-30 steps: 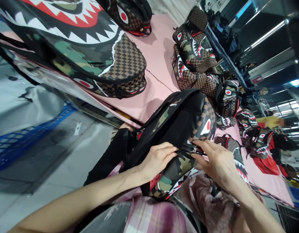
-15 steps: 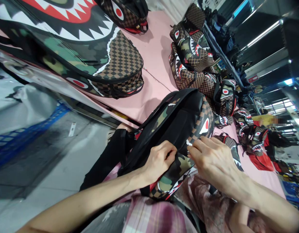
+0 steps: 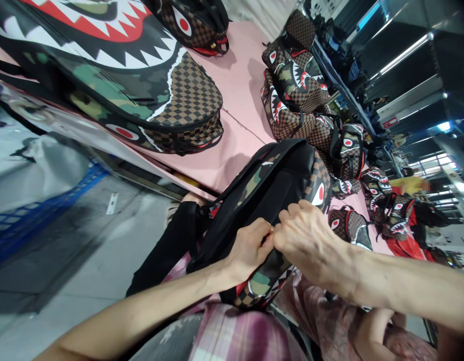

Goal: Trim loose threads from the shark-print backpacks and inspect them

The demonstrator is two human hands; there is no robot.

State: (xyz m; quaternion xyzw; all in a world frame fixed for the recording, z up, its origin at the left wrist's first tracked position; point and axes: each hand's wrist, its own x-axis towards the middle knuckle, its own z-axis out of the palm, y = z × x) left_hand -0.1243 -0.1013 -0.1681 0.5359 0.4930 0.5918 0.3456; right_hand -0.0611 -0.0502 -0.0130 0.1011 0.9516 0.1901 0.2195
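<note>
A camouflage and brown-checked backpack [image 3: 254, 183] with shark teeth and a red eye lies tilted across my lap against the table edge, its black back panel facing up. My left hand [image 3: 249, 250] is closed, thumb and forefinger pinching the backpack's near edge. Right beside it, fingertips almost touching the left ones, my right hand [image 3: 305, 240] is curled shut over the same edge. Whatever is between its fingers is hidden.
On the pink table [image 3: 250, 65], a large shark-print backpack [image 3: 194, 95] lies at the left. Another checked bag [image 3: 201, 25] sits behind it. Several similar bags [image 3: 307, 95] are piled farther along. A person's arm [image 3: 370, 331] shows at the lower right. A blue net [image 3: 47, 205] hangs at left.
My right hand has moved left along the backpack's edge, up against my left hand. The left hand and the backpack have hardly moved.
</note>
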